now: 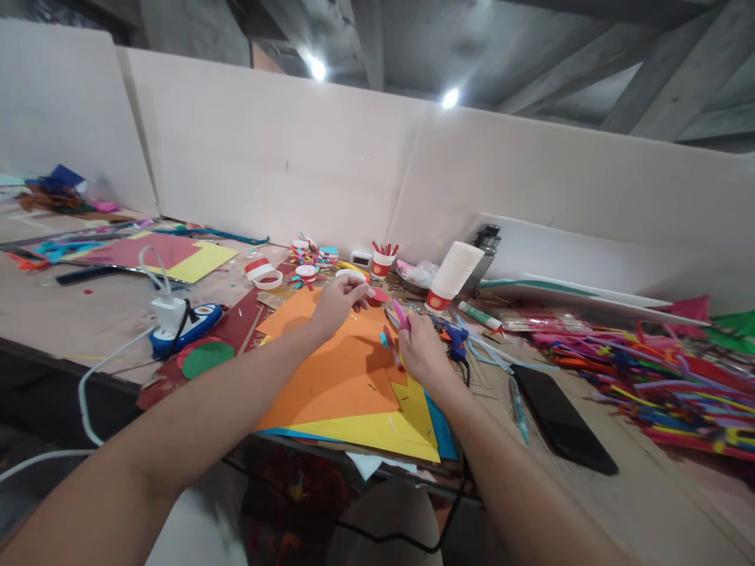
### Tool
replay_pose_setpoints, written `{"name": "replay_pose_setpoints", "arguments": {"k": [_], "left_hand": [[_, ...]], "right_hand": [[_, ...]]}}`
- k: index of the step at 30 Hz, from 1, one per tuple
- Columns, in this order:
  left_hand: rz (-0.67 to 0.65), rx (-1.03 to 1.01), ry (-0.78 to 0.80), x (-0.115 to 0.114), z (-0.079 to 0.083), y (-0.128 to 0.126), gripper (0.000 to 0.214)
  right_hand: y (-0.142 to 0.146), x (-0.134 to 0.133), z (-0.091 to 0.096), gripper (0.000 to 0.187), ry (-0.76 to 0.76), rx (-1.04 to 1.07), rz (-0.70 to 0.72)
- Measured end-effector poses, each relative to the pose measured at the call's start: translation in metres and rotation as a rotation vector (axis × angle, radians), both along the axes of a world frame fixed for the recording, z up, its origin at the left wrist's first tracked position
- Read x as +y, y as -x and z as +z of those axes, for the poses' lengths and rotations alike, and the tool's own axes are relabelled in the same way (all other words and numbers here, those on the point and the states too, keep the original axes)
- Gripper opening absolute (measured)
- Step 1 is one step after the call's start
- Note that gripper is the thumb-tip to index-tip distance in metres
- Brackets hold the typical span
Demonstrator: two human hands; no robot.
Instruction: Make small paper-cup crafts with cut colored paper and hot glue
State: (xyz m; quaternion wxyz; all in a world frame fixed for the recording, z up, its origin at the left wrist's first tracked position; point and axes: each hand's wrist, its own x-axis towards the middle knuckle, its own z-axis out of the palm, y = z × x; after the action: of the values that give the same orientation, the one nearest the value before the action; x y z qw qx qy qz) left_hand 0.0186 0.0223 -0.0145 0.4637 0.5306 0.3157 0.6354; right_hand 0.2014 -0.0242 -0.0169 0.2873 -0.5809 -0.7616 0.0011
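Clock directions are taken from the centre of the orange sheet, with 12 o'clock away from the worker. The right hand, between 2 and 3 o'clock, is closed around a pink-handled tool, probably scissors, whose working end is too blurred to confirm. The left hand, at 12 o'clock, has its fingers bent toward the thumb; whether they pinch anything cannot be told. A red disc shows just beside its fingertips, at 1 o'clock. If the tool is indeed bladed, the chief hazard is a nicked left finger, caused by closing it while the hands are this near each other. The blue glue gun lies at 3 o'clock, just beyond the right hand; should it be hot, an outward swing of the wrist could cause a burn, and a forearm snagging its black cord could drag it. The leaning stack of paper cups, at 2 o'clock, might topple if knocked. At 4 o'clock, the yellow sheet reaches the near table edge, where a brushing forearm could shift the layered paper and the loose scraps upon it.
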Motion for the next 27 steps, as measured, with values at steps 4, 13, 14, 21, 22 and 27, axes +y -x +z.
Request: {"name": "replay_pose_setpoints", "arguments": {"k": [4, 13, 14, 21, 22, 27], "left_hand": [[-0.053, -0.133, 0.187, 0.001, 0.0, 0.0, 0.026], [-0.163, -0.254, 0.306, -0.004, 0.006, 0.001, 0.011], [-0.173, -0.256, 0.305, -0.005, 0.006, 0.001, 0.01], [-0.236, -0.219, 0.269, -0.003, 0.002, -0.001, 0.014], [-0.249, -0.209, 0.261, -0.003, 0.001, -0.001, 0.015], [-0.282, -0.169, 0.236, -0.005, 0.0, -0.002, 0.022]], "right_hand": [[0.002, -0.004, 0.003, 0.01, 0.09, 0.131, 0.088], [0.008, -0.013, 0.01, 0.02, 0.099, 0.087, 0.152], [0.008, -0.013, 0.01, 0.019, 0.102, 0.077, 0.153], [0.009, -0.015, 0.011, 0.018, 0.105, 0.081, 0.136], [0.008, -0.015, 0.011, 0.018, 0.111, 0.08, 0.133], [0.008, -0.016, 0.012, 0.019, 0.119, 0.069, 0.118]]}}
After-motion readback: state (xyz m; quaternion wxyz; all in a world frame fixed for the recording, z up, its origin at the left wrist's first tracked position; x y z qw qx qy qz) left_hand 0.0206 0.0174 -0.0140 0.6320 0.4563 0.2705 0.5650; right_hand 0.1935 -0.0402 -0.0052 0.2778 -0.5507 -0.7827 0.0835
